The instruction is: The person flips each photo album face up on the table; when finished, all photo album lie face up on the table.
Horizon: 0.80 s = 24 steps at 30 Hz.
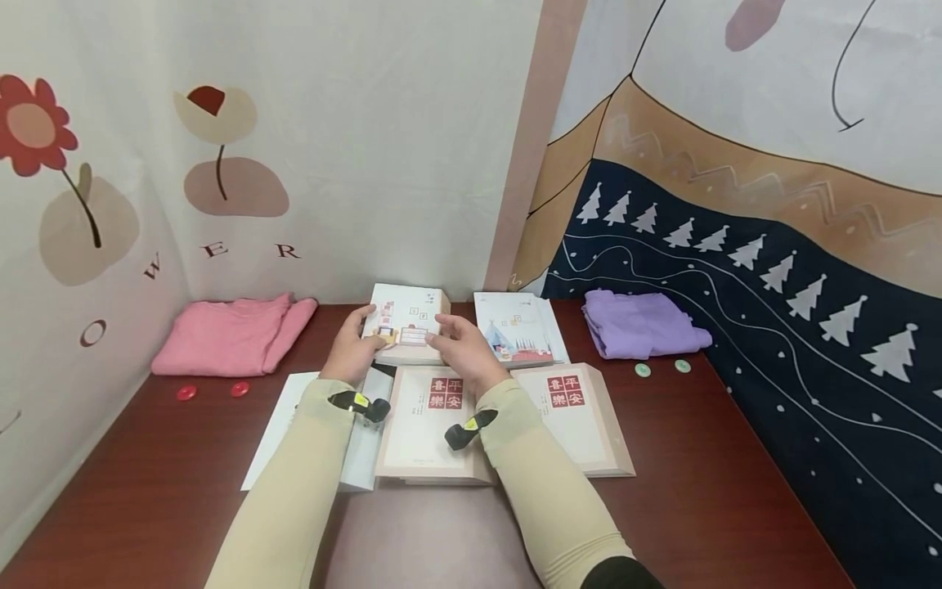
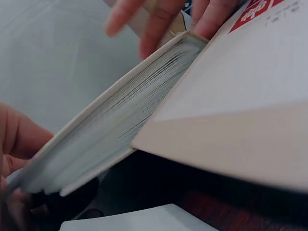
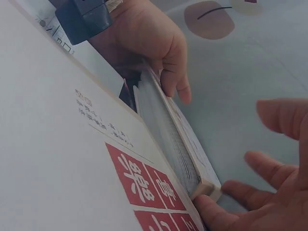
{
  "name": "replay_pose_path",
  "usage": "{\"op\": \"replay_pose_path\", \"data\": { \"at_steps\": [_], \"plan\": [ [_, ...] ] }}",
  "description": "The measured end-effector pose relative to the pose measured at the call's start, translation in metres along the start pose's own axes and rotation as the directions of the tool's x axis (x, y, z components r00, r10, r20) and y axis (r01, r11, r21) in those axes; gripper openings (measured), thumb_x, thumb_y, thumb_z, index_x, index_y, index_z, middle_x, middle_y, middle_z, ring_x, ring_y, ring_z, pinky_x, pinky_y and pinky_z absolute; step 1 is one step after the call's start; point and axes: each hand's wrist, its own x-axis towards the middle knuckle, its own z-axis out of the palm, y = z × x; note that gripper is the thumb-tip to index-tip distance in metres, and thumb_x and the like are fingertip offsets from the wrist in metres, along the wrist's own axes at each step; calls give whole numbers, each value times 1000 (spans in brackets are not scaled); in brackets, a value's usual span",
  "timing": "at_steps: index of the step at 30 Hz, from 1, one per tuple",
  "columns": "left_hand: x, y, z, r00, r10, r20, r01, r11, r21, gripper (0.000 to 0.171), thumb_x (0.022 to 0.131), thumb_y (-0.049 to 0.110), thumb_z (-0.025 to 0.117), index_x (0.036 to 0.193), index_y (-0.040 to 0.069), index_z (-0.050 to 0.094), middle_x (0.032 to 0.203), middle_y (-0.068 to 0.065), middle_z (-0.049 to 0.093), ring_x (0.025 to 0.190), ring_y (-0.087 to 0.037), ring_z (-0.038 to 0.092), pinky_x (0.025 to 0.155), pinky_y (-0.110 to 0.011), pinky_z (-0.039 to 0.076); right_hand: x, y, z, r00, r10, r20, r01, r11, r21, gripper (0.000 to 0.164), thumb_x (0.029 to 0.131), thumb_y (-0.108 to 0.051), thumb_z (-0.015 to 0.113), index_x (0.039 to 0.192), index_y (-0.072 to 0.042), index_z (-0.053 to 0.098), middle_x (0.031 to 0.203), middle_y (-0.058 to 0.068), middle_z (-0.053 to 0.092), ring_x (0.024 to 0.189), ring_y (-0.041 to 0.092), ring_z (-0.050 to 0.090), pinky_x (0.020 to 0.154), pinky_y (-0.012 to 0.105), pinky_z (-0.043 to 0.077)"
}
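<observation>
A thick white book [image 1: 405,304] with small coloured drawings on its cover lies at the back middle of the table, between both hands. My left hand [image 1: 350,353] grips its left edge, with the thumb over the cover. At the right side, my right hand [image 1: 471,353] has its fingers [image 3: 272,166] spread and fairly straight, fingertips right at the book's corner. In the left wrist view the book's page edges [image 2: 120,115] face the camera. Just in front lies a larger book [image 1: 419,433] with a red four-character square, partly under my right wrist.
Another red-stamped book [image 1: 589,433] is at right, pale books [image 1: 275,433] at left. A drawn-cover book [image 1: 515,319] lies behind. Folded pink cloth [image 1: 221,335] with red discs [image 1: 187,393] is far left; folded purple cloth [image 1: 640,323] with green discs [image 1: 643,370] is right. Fabric walls enclose the back.
</observation>
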Motion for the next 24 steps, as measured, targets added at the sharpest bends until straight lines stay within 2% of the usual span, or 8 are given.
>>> {"op": "replay_pose_path", "data": {
  "at_steps": [6,11,18,24],
  "plan": [
    [-4,0,-1,999,24,-41,-28,996,-82,77,99,3,53,169,18,23,154,-25,45,127,-32,54,105,-38,47,-4,-2,2,999,-7,31,6,999,49,55,100,-29,72,152,-21,56,167,6,43,157,27,35,125,47,34],
    [-3,-2,-2,997,53,-48,-59,990,-131,77,99,1,54,168,19,25,148,-25,48,120,-28,55,92,-25,47,-4,-1,3,998,-14,58,11,999,42,56,101,-29,72,153,-19,55,168,8,42,157,26,34,127,46,31],
    [-3,-2,-2,994,89,-62,-99,977,-190,76,98,1,54,167,19,27,144,-22,49,118,-21,56,94,-20,47,-3,0,4,997,-28,78,25,999,47,57,102,-28,71,155,-17,53,168,9,41,158,26,33,127,45,31],
    [-6,1,-3,989,129,-65,-141,964,-224,74,101,1,53,168,16,23,129,-15,53,103,-10,58,87,-21,47,-2,-1,5,997,-8,73,4,999,53,57,102,-29,69,156,-19,51,169,7,40,158,24,33,127,46,31]
  ]
}}
